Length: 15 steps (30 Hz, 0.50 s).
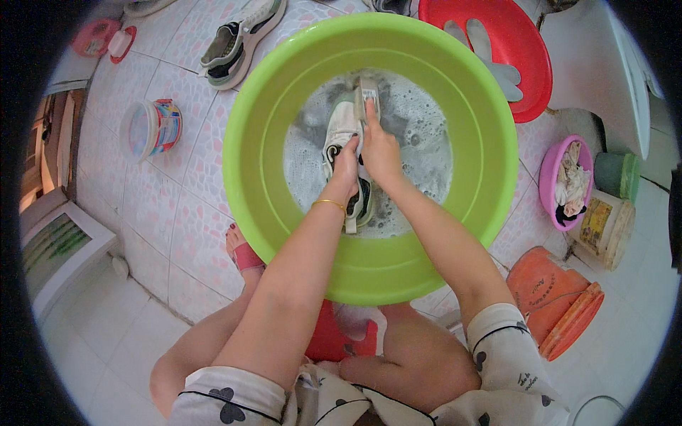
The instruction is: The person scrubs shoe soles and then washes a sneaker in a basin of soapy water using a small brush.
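A large green basin (247, 156) stands in front of me with foamy grey water (420, 149) in it. In the water lies a white sneaker (344, 122) with black parts, its toe pointing away from me. My left hand (345, 169) grips the sneaker around its middle. My right hand (381, 150) holds a pale scrubbing brush (368, 94), index finger stretched along its back. The brush is beside the right side of the shoe's toe; its bristles are hidden.
White-and-black sneakers (238, 44) stand on the tiled floor, back left. Left is a clear tub (145, 130). A red basin (531, 67) with grey insoles (486, 53) is at back right. On the right are a pink basin of cloths (568, 177) and an orange bucket (543, 295).
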Tool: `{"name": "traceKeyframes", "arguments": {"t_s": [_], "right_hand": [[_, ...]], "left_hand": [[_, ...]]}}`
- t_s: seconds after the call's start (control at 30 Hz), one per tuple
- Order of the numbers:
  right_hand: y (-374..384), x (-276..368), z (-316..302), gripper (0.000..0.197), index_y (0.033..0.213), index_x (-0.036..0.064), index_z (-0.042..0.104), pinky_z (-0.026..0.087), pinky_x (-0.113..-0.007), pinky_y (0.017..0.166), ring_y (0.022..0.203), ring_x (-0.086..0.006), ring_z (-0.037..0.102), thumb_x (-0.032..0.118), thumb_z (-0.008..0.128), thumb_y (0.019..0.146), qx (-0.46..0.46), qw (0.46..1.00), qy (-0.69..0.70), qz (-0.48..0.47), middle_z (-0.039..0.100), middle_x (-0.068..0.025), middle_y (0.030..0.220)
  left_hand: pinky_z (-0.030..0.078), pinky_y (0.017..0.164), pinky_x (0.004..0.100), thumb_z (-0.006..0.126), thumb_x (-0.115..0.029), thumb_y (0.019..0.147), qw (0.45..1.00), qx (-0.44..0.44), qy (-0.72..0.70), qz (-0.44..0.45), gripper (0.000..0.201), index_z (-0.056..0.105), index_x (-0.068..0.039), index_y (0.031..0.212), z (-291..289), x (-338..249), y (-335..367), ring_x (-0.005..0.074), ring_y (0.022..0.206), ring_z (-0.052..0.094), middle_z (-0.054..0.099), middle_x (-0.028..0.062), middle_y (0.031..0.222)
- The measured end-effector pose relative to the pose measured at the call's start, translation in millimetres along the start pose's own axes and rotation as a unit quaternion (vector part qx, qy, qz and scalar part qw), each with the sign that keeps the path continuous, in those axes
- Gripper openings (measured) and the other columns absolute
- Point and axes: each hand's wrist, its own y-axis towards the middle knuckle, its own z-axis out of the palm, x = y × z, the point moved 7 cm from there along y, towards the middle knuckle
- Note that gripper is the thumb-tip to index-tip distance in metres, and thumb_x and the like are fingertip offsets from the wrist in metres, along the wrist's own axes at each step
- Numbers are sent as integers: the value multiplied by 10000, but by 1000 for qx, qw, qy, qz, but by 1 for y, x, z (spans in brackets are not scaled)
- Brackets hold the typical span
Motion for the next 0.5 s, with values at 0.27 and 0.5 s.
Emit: {"name": "traceKeyframes", "arguments": {"t_s": [0.27,0.5], "right_hand": [[-146,-8,19,614,1393,210,125,413,-438,537,583,-394,553,57,400,866,147,983,69,81,539,-253,654],[-51,2,12,578,1386,204,144,415,-474,561,594,-423,547,133,405,875,47,997,44,30,553,-267,660]], "left_hand": [[408,860,332,396,-338,873,996,-51,-10,-70,411,475,-67,1172,-12,-4,-13,220,973,526,550,117,1084],[399,870,354,342,-297,897,1000,10,-4,-8,399,443,-68,1207,-11,-2,0,217,1006,505,539,95,1111]]}}
